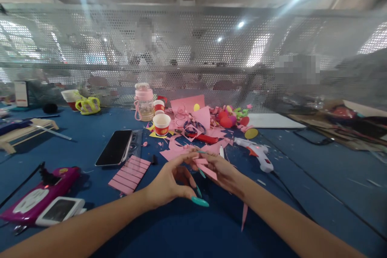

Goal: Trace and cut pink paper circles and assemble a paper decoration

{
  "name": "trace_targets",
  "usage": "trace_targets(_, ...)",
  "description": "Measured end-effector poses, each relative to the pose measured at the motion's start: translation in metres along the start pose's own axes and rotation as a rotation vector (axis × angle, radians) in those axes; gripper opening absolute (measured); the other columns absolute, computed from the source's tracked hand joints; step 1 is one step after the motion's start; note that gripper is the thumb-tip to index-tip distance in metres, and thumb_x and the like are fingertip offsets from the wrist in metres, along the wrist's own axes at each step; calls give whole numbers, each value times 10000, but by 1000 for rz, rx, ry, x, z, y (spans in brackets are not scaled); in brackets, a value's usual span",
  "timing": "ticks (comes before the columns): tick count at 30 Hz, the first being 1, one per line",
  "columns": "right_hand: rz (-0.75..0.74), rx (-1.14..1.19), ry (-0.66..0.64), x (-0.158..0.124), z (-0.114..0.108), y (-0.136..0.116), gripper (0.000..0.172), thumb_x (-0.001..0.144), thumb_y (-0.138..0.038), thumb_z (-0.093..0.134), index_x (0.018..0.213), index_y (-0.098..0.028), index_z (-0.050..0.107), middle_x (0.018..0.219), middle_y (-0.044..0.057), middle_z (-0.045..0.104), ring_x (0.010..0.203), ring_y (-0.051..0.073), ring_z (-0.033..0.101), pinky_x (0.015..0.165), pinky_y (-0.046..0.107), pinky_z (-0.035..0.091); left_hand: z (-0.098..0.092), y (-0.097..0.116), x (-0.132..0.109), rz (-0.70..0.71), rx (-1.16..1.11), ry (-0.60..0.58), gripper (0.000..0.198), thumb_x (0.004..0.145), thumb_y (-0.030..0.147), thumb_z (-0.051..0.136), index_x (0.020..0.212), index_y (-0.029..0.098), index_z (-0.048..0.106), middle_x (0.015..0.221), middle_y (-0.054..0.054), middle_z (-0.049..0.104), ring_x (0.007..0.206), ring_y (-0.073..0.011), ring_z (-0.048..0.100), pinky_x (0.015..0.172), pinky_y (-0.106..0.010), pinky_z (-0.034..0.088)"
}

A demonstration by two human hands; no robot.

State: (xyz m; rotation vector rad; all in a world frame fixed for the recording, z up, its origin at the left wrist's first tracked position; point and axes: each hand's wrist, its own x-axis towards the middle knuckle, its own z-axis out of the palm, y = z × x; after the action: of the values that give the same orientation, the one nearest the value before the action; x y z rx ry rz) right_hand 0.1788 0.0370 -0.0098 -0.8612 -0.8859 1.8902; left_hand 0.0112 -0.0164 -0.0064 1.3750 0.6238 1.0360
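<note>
My right hand (223, 171) is closed on pink paper strips (207, 169), which stick out between its fingers. My left hand (169, 181), with long teal nails, reaches up to them from the left. Its forefinger meets the fingers of my right hand, while its thumb stands apart and the other fingers curl loosely. Part of the contact between the hands is hidden. Another narrow pink strip (244, 215) hangs or lies below my right wrist. Left of my hands, a pink paper sheet with dark lines (130, 174) lies on the blue table.
Behind my hands are pink paper scraps (175, 155), a red cutter (207, 139), scissors (193, 128) and paper cups (161, 125). A hot glue gun (260, 155) with a cord lies right. Left are a phone (114, 148) and a magenta device (42, 195). A perforated screen (187, 52) stands behind.
</note>
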Motion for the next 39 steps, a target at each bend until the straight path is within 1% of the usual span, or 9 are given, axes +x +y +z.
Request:
trace_targets(6,-11,-79,-34,-5,3,-2,146,662,-280,698,704,-142,677,678,26,662,598,94,600,562,175,475,-4,-4,5,27,264,234,511,644,192,681,1125,278,530,969,-14,485,642,-65,510,570,-203,438)
trace_targets(10,-54,-156,-88,-9,8,0,166,609,-296,732,636,-142,678,640,8,652,498,69,548,514,187,459,-6,-7,6,33,308,356,583,633,208,685,1169,310,478,1112,-27,417,699,-79,525,584,-220,458)
trace_targets(15,-89,-222,-124,-11,11,3,163,486,-219,790,546,-135,664,530,-7,614,472,81,537,486,197,446,-5,-9,6,-23,239,358,689,605,210,709,1215,268,395,1087,-29,464,662,-66,516,592,-222,460)
trace_targets(21,-102,-183,-120,-15,12,2,155,488,-227,784,565,-174,659,595,0,652,497,84,548,491,194,441,-4,-7,7,-87,225,252,434,643,294,687,1028,170,530,710,17,530,584,-91,512,536,-223,450)
trace_targets(25,-93,-145,-129,-11,7,4,192,512,-269,776,614,-155,661,612,16,645,569,115,584,573,234,472,-4,-6,6,-70,226,248,326,672,314,657,949,170,562,639,37,514,520,-79,500,508,-220,452)
trace_targets(29,-100,-86,-104,-7,5,5,267,621,-418,701,673,-161,649,575,2,608,537,110,557,573,258,477,-3,-6,7,-97,268,243,315,673,370,646,879,149,557,668,25,537,485,-69,493,474,-213,439)
trace_targets(32,-91,-101,-186,-9,7,3,422,762,-557,491,781,-162,638,671,41,633,579,127,571,603,286,482,-3,-7,7,-120,334,242,324,698,399,612,890,149,538,680,17,545,488,-75,498,457,-210,428)
trace_targets(35,-89,-125,-250,-11,8,1,581,797,-638,314,845,-146,618,808,88,644,603,136,579,619,305,481,-3,-7,5,-84,388,294,352,740,391,559,1005,173,479,707,31,509,479,-75,505,452,-213,425)
trace_targets(39,-105,-192,-214,-12,7,2,605,808,-643,257,837,-142,594,896,106,633,551,114,555,616,314,473,-7,-1,4,-9,541,498,332,792,301,468,1091,209,357,699,57,440,438,-70,477,434,-212,393)
